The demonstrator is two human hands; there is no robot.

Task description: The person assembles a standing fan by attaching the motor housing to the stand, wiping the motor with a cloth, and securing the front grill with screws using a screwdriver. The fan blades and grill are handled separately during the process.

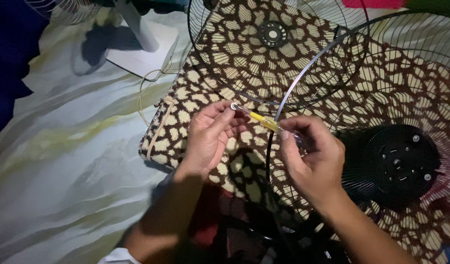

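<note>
While both forearms enter from the lower edge, the right hand (313, 156) grips the clear handle of a small screwdriver (264, 122) whose yellow collar and short metal shaft run up-left. Thumb and fingers of the left hand (210, 137) pinch a small metal fastener (233, 106) at its tip. Beneath lies a brown-and-cream patterned mat (185, 105); beyond stand a black fan motor housing (398, 164), wire fan guard (274, 44) and white fan base (146, 49).
</note>
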